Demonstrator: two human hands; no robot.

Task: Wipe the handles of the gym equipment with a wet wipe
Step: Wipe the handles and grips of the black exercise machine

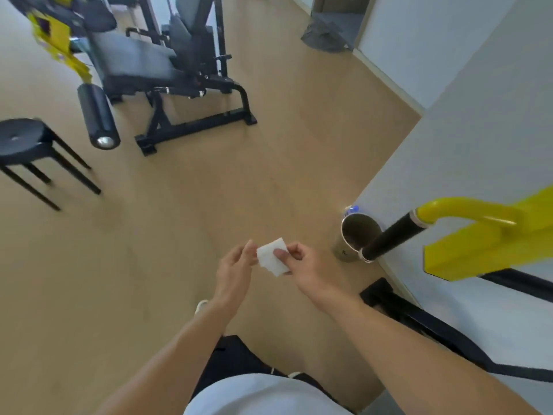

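— Around the hands?
— Wooden floor underneath. Black stool at nine o'clock. Black weight bench at eleven, padded roller sticking out toward the camera. Steel bin at three o'clock, just beside the white wall, partly hidden behind the handle.

— Any writing?
— Small mark on the bin's side, too small to read. Yellow panel at ten o'clock blurred, nothing legible.

— Handle?
— Black grip on a yellow arm, at three o'clock from the hands. Long axis slanted, free end with a metal cap pointing down toward seven o'clock, upper end joining the yellow bend toward one o'clock. Apart from the wipe.

— Wipe?
— White wet wipe, folded small, centre of view above the floor, between both hands.

— Fingers?
— Right hand pinching it, thumb flat on top, fingers curled beneath. Left hand at its left edge, fingertips touching or lightly pinching; cannot tell which.
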